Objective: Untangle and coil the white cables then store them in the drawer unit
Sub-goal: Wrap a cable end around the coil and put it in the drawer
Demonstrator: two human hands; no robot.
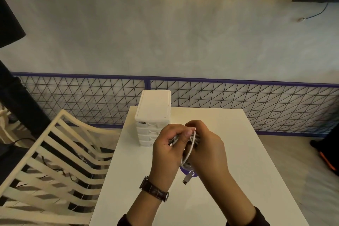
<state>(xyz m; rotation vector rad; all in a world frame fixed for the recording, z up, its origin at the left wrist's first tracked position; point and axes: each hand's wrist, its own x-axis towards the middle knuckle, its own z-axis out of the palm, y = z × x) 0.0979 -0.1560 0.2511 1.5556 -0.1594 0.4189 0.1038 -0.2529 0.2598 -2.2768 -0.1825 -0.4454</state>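
Both hands' fingers pinch a looped, smooth white cable before the boxy plastic drawer unit.

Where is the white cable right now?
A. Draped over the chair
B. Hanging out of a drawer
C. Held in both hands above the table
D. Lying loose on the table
C: the white cable is bunched between the left hand and right hand, its plug dangling over the table; the drawer unit stands closed behind.
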